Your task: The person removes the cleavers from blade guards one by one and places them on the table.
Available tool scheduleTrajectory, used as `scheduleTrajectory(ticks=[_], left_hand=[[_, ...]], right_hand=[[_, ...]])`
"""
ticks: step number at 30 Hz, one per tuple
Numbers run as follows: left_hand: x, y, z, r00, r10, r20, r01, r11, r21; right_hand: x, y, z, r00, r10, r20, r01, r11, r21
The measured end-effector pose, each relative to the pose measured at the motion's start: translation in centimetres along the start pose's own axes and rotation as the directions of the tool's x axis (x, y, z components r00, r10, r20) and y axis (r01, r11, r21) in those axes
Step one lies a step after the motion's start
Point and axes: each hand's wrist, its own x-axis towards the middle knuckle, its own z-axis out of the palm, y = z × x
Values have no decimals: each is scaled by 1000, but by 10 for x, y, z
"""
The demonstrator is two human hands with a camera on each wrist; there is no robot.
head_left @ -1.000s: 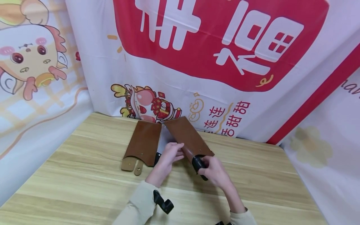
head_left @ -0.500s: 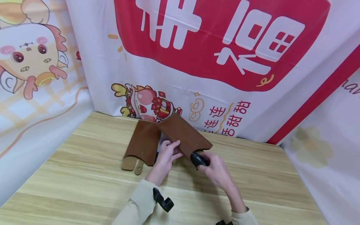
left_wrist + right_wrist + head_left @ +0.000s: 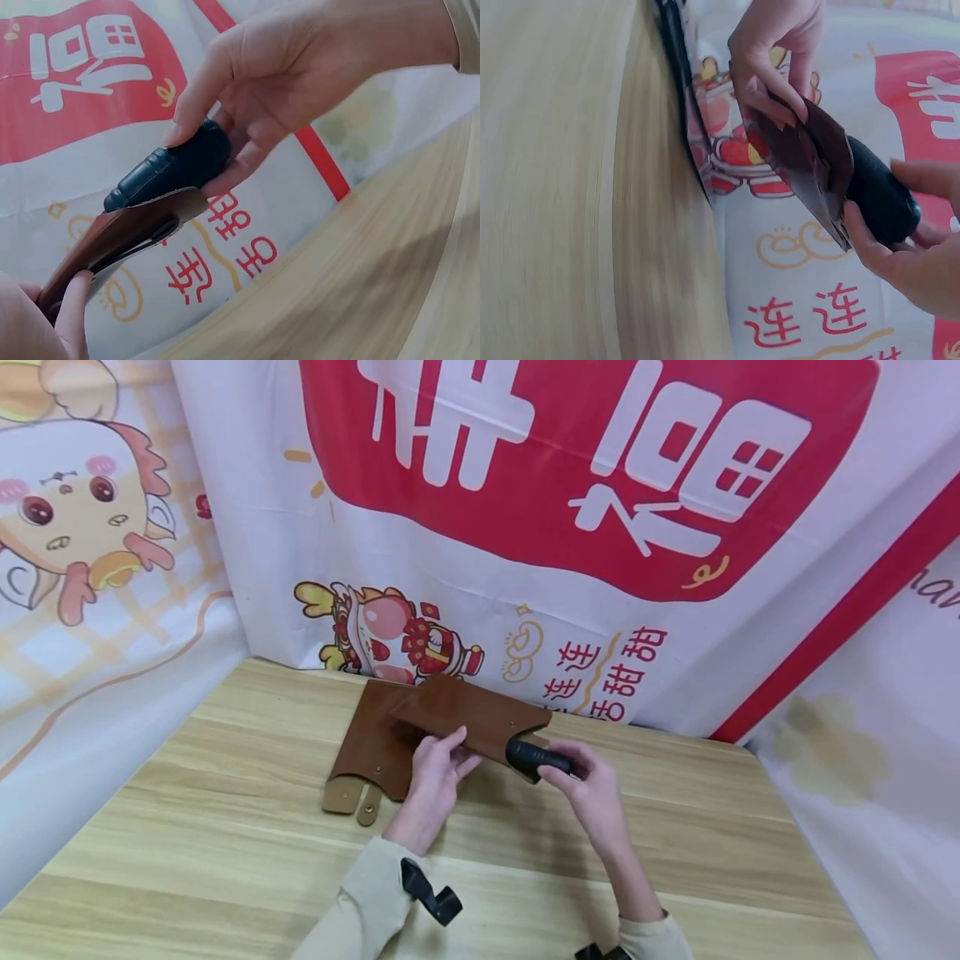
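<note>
A brown leather sheath (image 3: 480,710), raised off the table and tilted, is pinched at its near edge by my left hand (image 3: 435,777). Out of its curved mouth sticks the black handle of a knife (image 3: 536,756); the blade is hidden. Fingers and thumb of my right hand (image 3: 596,781) grip the end of that handle. In the left wrist view the handle (image 3: 169,165) rises from the sheath's rim (image 3: 150,214). The right wrist view shows the sheath (image 3: 795,150) edge-on between both hands.
On the wooden table (image 3: 225,827) lies a second brown leather sheath (image 3: 367,735), partly covered by the raised one. Two tan straps (image 3: 354,800) poke out of its near end. A printed cloth (image 3: 525,568) hangs right behind the table's back edge.
The held sheath has swung from a steep slant to nearly level, and its upper end now overlaps the lying sheath. My right hand has moved up with the handle. Both hands keep their hold.
</note>
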Motion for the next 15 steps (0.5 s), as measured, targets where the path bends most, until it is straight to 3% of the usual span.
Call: scheduleTrajectory(ticks=[1,3,7,9,15], left_hand=[[-1,1,1,1000,0,-5,0,1000,-9],[-3,2,3,1000,0,-16,-1,1000,-26],[-8,2,8,999,14,-44,-17,998,-66],[-12,1,10,998,27,-56,-32,996,-83],[-21,-2,15,997,53,-59,-60,991,-121]], right_hand=[[1,0,0,999,47,-14,-46,996,81],[2,-1,0,991,134,-29,-121,956,268],[4,-1,0,970,244,-18,-188,793,580],[4,-1,-1,964,266,-10,-191,718,669],[1,0,-3,960,270,67,-212,552,807]])
